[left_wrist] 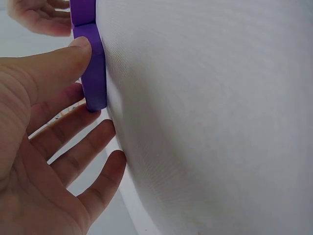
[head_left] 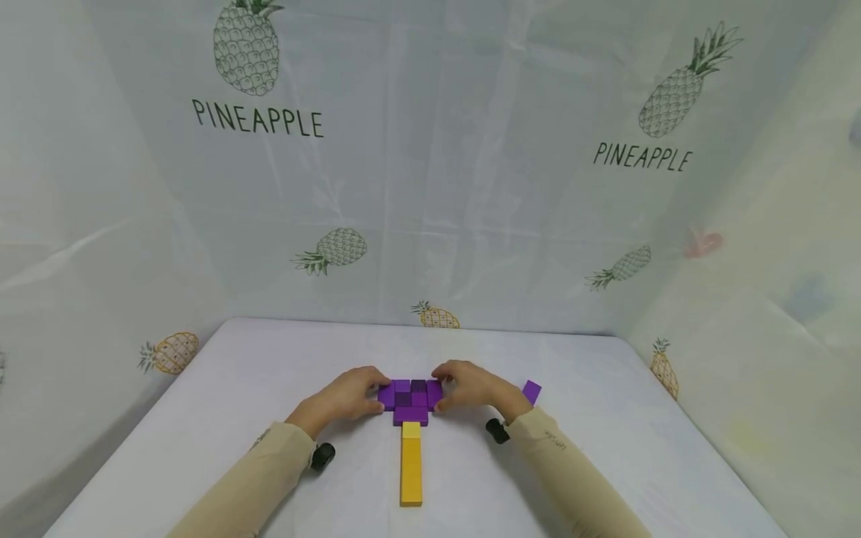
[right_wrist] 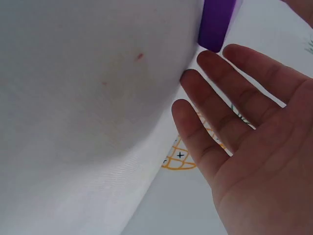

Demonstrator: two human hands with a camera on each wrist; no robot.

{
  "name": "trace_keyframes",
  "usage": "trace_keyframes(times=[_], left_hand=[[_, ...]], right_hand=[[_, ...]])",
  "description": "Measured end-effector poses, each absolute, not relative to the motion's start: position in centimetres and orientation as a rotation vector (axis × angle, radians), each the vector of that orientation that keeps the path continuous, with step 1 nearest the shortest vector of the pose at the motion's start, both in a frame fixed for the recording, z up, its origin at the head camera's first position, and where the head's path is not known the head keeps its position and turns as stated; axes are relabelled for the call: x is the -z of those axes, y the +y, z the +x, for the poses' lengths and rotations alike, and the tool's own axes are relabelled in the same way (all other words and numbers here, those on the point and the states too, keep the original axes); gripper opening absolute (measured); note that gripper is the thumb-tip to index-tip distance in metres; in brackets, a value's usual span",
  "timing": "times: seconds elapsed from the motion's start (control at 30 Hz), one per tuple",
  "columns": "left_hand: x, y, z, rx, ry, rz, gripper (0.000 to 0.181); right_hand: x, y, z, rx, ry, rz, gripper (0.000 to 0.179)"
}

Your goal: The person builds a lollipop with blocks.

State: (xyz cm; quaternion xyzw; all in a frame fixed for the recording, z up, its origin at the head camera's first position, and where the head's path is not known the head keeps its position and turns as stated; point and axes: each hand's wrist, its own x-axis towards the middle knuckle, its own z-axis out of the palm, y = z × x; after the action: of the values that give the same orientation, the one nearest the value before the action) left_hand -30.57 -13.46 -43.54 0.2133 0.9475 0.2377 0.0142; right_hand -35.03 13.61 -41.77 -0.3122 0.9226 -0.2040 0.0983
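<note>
Several purple blocks [head_left: 411, 415] lie together on the white table, some darker than others. My left hand [head_left: 353, 392] pinches the leftmost purple block [left_wrist: 95, 73] between thumb and fingers, its thumb [left_wrist: 80, 51] on the near side. At the opposite end, my right hand [head_left: 471, 385] curves loosely around the rightmost purple block [head_left: 434, 394]. The right wrist view has its fingers [right_wrist: 215, 98] fairly straight, tips close to the end of a purple block [right_wrist: 215, 24]. A yellow bar [head_left: 411, 471] with a lighter yellow square at its top runs down from the purple group.
Beyond the right wrist lies a loose purple block [head_left: 531, 391], partly hidden by the arm. A hanging sheet printed with pineapples [head_left: 440, 317] rises behind the table [head_left: 303, 344] and along both sides. Dark wrist cameras [head_left: 323, 456] sit under both sleeves.
</note>
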Motion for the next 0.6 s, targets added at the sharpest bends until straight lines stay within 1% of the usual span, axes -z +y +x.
trace_keyframes(times=[0.27,0.6], left_hand=[[43.61,-13.52,-30.55,-0.756,2.942,0.663,0.044],[43.58,-13.47,-30.41,-0.745,2.949,0.668,0.044]], right_hand=[[42.01,13.64,-34.87,0.6,2.726,-0.966,0.057],[42.36,13.55,-35.24,0.611,2.71,-0.96,0.056]])
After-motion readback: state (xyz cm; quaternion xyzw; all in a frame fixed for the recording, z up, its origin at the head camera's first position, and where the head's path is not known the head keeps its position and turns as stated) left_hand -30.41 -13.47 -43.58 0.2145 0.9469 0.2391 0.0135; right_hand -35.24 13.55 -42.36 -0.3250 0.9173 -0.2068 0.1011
